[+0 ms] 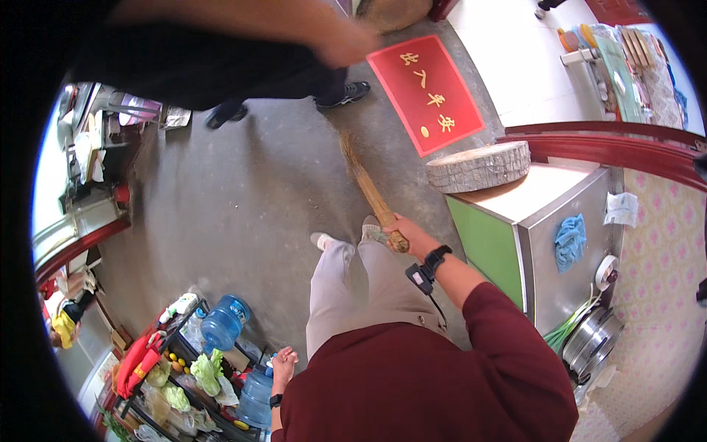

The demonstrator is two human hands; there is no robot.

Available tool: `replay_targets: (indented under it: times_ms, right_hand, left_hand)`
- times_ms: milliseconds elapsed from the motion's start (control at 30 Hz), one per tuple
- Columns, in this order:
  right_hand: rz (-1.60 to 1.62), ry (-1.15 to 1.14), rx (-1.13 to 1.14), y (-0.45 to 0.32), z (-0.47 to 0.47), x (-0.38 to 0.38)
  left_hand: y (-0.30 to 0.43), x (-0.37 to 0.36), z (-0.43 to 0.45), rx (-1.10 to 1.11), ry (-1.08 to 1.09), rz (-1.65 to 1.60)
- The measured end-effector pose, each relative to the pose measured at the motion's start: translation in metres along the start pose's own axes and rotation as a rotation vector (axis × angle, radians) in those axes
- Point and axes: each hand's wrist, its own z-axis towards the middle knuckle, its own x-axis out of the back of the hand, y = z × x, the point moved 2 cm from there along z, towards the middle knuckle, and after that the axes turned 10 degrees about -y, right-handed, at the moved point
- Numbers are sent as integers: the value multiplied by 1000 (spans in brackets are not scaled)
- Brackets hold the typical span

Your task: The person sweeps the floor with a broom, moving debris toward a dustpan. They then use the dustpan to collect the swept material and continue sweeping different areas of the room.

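Note:
My right hand (407,235) grips the thick bound handle end of a straw hand broom (375,199). The broom slants away from me, and its frayed bristle tips are over the grey concrete floor (276,171), near the red doormat (425,94). On the left, my left hand (285,362) hangs at my side with fingers partly curled and nothing seen in it. It is beside the blue water jugs (256,395) and a rack of vegetables. A strapped device sits on my right wrist.
Another person in dark trousers (221,69) stands ahead, one blurred arm reaching across. At right, a cabinet with a green side (486,243) bears a thick round wooden block (479,167). A loaded vegetable rack (182,381) stands at lower left.

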Motion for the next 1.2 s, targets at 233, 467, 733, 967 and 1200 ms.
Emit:
replay_targets:
  times_ms: [233,467,733,967,1200]
  right_hand:
    - [-66,122,43,-3,-23,4]
    - [117,142,-97,-48,49,-24]
    - [-46,10,-163,-60,98,-115]
    - [-197,-24,-91,-149,66,-112]
    - [-372,254,152,-270,164,-105]
  left_hand:
    - [27,4,24,8,10,40]
    - [44,21,41,-102,19,-77]
    - [49,38,39,82,57,-79]
    - [91,27,54,-39,105,-144]
    - [80,-54,43,-59,190,-342]
